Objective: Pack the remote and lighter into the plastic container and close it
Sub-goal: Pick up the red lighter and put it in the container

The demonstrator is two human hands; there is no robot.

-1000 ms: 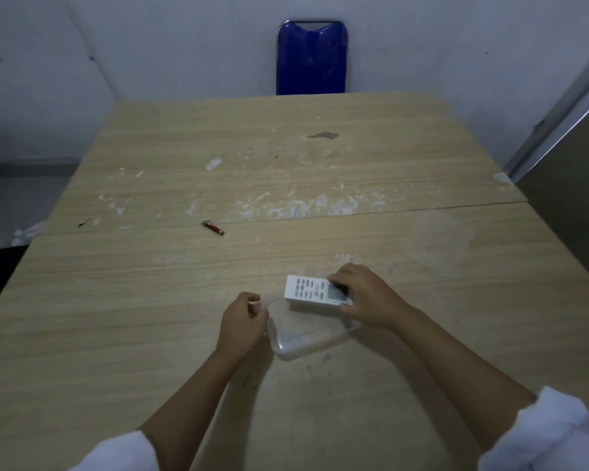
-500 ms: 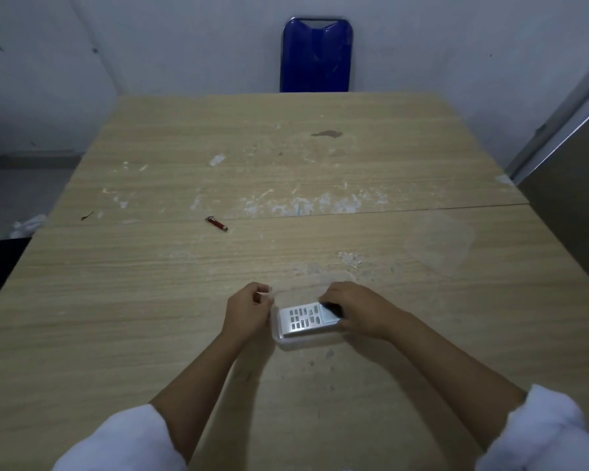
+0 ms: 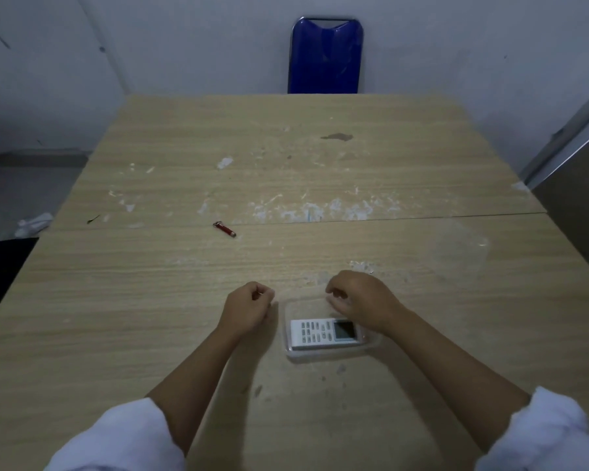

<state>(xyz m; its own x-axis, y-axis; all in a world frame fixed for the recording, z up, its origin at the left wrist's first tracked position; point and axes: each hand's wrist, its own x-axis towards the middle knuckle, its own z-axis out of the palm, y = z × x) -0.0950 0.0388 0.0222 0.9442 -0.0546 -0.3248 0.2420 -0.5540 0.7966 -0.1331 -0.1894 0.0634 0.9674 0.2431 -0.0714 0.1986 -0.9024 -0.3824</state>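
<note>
A white remote (image 3: 325,333) lies flat inside a clear plastic container (image 3: 291,354) near the front middle of the wooden table (image 3: 150,300). My right hand (image 3: 361,300) hovers over the container's far right corner, fingers curled and holding nothing. Left of the container, my left hand (image 3: 250,309) is a loose fist, apart from the rim. A small red lighter (image 3: 225,229) rests on the table farther back and to the left. The clear lid (image 3: 461,253) lies flat at the right.
A blue chair back (image 3: 325,56) stands behind the table's far edge. White scuffs and a dark stain mark the tabletop. A grey panel (image 3: 578,205) rises by the right edge. The floor at the left holds crumpled white paper (image 3: 34,224).
The remote went from being held above the container to lying inside it. My right hand let go of it and lifted back; my left hand came off the container's rim.
</note>
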